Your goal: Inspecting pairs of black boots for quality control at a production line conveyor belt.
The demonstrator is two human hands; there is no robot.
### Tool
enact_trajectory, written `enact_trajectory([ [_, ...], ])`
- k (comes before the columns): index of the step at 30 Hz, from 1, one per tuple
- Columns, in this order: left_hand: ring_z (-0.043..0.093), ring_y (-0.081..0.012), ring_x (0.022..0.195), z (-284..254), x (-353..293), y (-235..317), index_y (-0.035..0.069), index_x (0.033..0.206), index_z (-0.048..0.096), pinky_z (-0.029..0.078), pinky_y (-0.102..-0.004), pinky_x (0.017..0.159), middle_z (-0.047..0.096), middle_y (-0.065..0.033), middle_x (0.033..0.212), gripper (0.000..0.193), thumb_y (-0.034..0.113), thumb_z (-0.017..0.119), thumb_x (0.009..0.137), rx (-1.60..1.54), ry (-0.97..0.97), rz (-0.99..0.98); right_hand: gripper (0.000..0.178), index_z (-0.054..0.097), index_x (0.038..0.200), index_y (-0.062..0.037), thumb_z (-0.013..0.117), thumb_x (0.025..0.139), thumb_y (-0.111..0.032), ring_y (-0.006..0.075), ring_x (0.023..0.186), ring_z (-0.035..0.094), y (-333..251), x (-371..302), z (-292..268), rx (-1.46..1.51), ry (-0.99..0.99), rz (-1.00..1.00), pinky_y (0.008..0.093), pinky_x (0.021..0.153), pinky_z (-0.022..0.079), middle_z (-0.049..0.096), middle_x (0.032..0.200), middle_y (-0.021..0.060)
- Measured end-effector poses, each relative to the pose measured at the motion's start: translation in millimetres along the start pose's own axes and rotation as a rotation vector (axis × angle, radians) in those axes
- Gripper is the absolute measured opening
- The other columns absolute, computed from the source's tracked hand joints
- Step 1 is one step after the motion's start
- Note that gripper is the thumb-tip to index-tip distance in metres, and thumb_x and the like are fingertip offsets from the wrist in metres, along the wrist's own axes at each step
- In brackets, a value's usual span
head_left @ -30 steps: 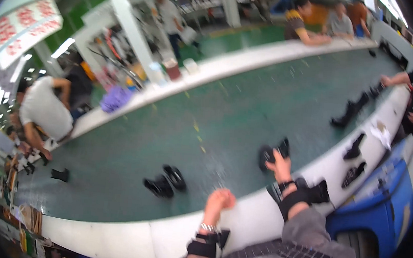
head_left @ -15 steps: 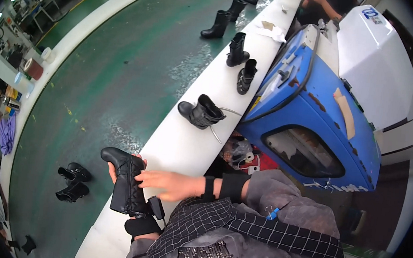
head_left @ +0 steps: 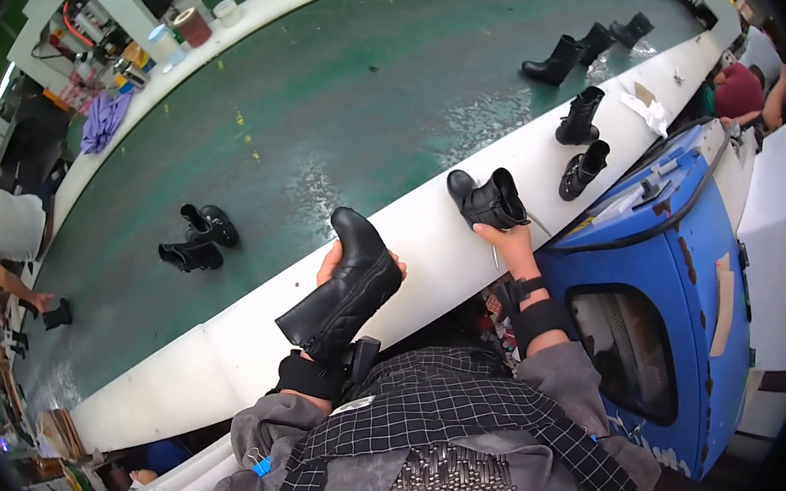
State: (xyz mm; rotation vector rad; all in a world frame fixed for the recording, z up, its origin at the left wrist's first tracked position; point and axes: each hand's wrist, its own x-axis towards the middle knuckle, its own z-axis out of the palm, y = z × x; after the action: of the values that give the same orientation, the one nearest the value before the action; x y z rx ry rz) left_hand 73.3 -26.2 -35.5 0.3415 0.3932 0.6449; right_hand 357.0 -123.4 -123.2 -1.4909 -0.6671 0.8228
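Note:
My left hand (head_left: pixel 328 263) is wrapped round a tall black boot (head_left: pixel 343 288) with a quilted panel and a zip along its side. The boot lies tilted above the white ledge, toe pointing up and away from me. My right hand (head_left: pixel 505 242) is at a shorter black boot (head_left: pixel 490 201) on the ledge to the right. Its thumb shows against the boot's near side, while the other fingers are mostly hidden. A thin, pale metal strip (head_left: pixel 539 226) lies beside that boot, partly behind my hand.
The white ledge (head_left: pixel 241 349) borders a green conveyor surface (head_left: pixel 280 140). More black boots stand farther along (head_left: pixel 579 117), and a pair (head_left: pixel 197 241) rests at left. A blue machine (head_left: pixel 671 301) is close on my right. Another person's hand (head_left: pixel 45 302) touches a small black boot at far left.
My right hand has left the tall boot and reached right to the shorter boot. The tall boot has turned in my left hand, toe still up. The whole view has swung round.

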Motion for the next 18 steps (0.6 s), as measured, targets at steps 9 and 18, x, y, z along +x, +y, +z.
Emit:
enact_trajectory([
  [9,0.058,-0.0382,0.091,2.6,-38.1,0.4,-0.001,0.115,0.048,0.044,-0.0506,0.081,0.057,-0.0239,0.097,0.062,0.055,0.033,0.093,-0.069,-0.153,0.062,0.038,0.057,0.115,-0.0034,0.065,0.081,-0.018,0.0188,0.092,0.062,-35.2,5.8,13.7,0.102,0.025,0.219,0.0328,0.081,0.049,0.063,0.101,0.0052],
  [18,0.055,-0.0360,0.097,-0.9,-55.7,-1.3,-0.001,0.113,0.048,0.044,-0.0499,0.084,0.054,-0.0236,0.103,0.063,0.057,0.034,0.092,-0.136,-0.116,0.121,0.047,0.048,0.126,-0.0025,0.063,0.084,-0.015,0.0240,0.110,0.056,-72.2,-53.0,59.0,0.865,-0.544,0.378,0.0420,0.094,0.045,0.057,0.121,0.0094],
])
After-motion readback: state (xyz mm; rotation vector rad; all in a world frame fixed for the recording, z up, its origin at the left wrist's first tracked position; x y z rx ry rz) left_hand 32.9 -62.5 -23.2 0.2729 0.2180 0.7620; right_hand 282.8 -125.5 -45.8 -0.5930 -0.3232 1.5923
